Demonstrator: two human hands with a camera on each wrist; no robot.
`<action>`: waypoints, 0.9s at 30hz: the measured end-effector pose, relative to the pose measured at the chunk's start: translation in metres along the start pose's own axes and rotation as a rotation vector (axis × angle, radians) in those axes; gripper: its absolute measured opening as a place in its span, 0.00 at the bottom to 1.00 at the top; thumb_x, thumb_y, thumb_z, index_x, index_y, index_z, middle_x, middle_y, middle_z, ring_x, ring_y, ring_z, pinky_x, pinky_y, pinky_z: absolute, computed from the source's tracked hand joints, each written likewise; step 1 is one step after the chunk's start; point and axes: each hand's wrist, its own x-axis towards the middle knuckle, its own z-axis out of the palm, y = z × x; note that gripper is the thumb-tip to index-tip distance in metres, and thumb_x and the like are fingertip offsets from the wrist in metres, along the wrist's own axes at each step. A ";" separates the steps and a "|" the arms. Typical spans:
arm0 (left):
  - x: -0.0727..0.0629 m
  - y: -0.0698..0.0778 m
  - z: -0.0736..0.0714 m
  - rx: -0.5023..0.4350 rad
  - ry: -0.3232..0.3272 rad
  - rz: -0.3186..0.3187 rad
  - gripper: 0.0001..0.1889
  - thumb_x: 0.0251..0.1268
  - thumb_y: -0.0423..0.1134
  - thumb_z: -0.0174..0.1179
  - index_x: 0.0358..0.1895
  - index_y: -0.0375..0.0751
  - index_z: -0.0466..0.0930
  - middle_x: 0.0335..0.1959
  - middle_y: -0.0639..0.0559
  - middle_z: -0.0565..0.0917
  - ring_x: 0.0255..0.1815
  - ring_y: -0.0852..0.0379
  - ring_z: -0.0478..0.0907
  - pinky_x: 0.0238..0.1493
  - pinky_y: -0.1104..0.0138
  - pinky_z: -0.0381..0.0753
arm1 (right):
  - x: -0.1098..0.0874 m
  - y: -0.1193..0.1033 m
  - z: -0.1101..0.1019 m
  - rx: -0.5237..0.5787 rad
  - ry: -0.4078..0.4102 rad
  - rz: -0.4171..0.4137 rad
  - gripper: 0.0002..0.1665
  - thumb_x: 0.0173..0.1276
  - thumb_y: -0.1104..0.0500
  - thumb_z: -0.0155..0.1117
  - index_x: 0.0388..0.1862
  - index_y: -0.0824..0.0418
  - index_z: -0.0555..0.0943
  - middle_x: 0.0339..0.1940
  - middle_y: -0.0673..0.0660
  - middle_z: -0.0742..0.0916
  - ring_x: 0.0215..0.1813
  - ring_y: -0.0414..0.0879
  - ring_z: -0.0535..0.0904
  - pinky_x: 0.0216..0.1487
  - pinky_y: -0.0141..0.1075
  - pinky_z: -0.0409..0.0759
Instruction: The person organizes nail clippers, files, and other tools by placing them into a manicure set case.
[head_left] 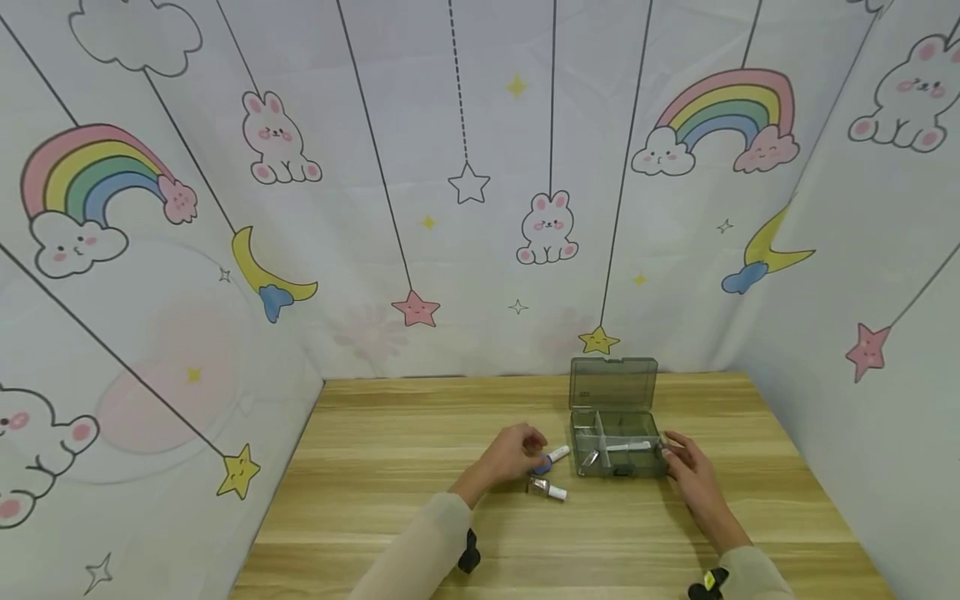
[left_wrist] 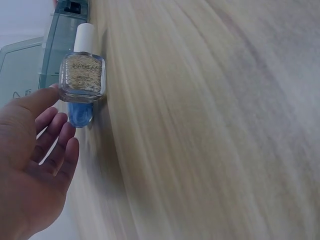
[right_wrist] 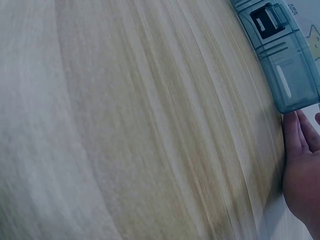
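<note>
My left hand [head_left: 513, 452] is beside a blue nail polish bottle [head_left: 542, 465] with a white cap, lying on the table. In the left wrist view its fingers are loosely bent, fingertips right at the blue bottle. Nearer that camera lies a clear nail polish bottle [left_wrist: 82, 77] of gold glitter, white cap pointing away, partly covering the blue one. My right hand [head_left: 692, 473] rests against the right end of a grey-green see-through box [head_left: 622, 471], its fingers [right_wrist: 291, 131] straight in the right wrist view. The box's lid [head_left: 613, 383] stands raised.
Inside the box, a white divider [head_left: 602, 429] splits off compartments, and a white-capped item [head_left: 630, 447] lies at the right. The wood-grain table [head_left: 375, 467] meets printed cloth walls [head_left: 480, 250] at the back and sides.
</note>
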 end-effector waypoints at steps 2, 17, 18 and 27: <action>-0.001 -0.001 0.001 0.004 -0.009 -0.008 0.15 0.68 0.38 0.75 0.52 0.36 0.86 0.45 0.53 0.86 0.46 0.59 0.83 0.50 0.68 0.83 | 0.000 0.000 0.000 0.001 0.003 -0.004 0.32 0.89 0.54 0.50 0.84 0.64 0.60 0.75 0.72 0.73 0.54 0.21 0.72 0.54 0.28 0.80; 0.001 -0.006 0.003 0.067 -0.053 -0.026 0.11 0.67 0.37 0.74 0.48 0.41 0.86 0.40 0.56 0.82 0.41 0.64 0.79 0.45 0.71 0.81 | 0.000 0.001 0.001 -0.010 0.020 -0.030 0.31 0.89 0.54 0.51 0.83 0.64 0.62 0.74 0.73 0.74 0.54 0.20 0.72 0.52 0.25 0.79; 0.001 -0.006 0.003 0.078 -0.056 -0.026 0.11 0.67 0.36 0.74 0.48 0.40 0.86 0.41 0.56 0.82 0.41 0.63 0.79 0.45 0.71 0.81 | 0.000 0.001 0.001 -0.008 0.024 -0.034 0.31 0.88 0.54 0.51 0.83 0.65 0.63 0.73 0.73 0.75 0.54 0.21 0.72 0.52 0.25 0.79; 0.002 -0.007 0.004 0.146 -0.059 -0.009 0.12 0.65 0.35 0.76 0.47 0.41 0.84 0.41 0.55 0.79 0.41 0.64 0.77 0.45 0.71 0.80 | 0.000 0.001 0.001 0.008 0.027 -0.047 0.31 0.88 0.55 0.51 0.82 0.66 0.63 0.72 0.74 0.75 0.54 0.21 0.73 0.52 0.25 0.79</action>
